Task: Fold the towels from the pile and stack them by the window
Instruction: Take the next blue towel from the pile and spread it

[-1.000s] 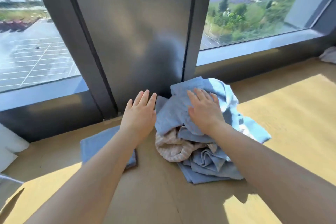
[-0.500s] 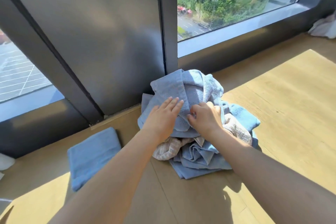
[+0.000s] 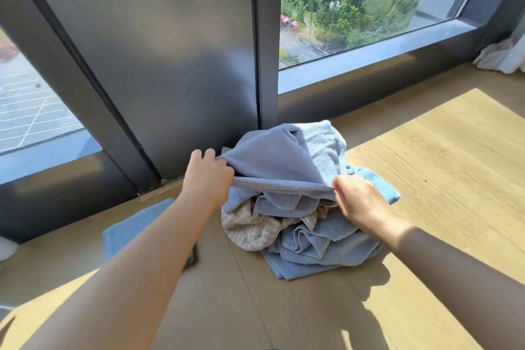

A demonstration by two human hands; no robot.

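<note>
Half a second before, both hands lay flat on the pile (image 3: 306,239). Now the left hand (image 3: 208,179) and right hand (image 3: 358,199) each pinched the hem of the top grey-blue towel (image 3: 272,162), taut between them above the heap by the window frame (image 3: 170,65). A folded towel (image 3: 133,227) lay to the left, and open sunlit floor (image 3: 426,150) to the right.

Folded towel (image 3: 133,224) half behind left forearm (image 3: 159,253); white cloth (image 3: 500,57) partly beyond right edge

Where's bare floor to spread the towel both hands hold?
Sunlit floor right of the pile, toward the white cloth; strip in front of the pile, nearest the camera. Crowded: folded towel left of it; pile against the pillar.
</note>
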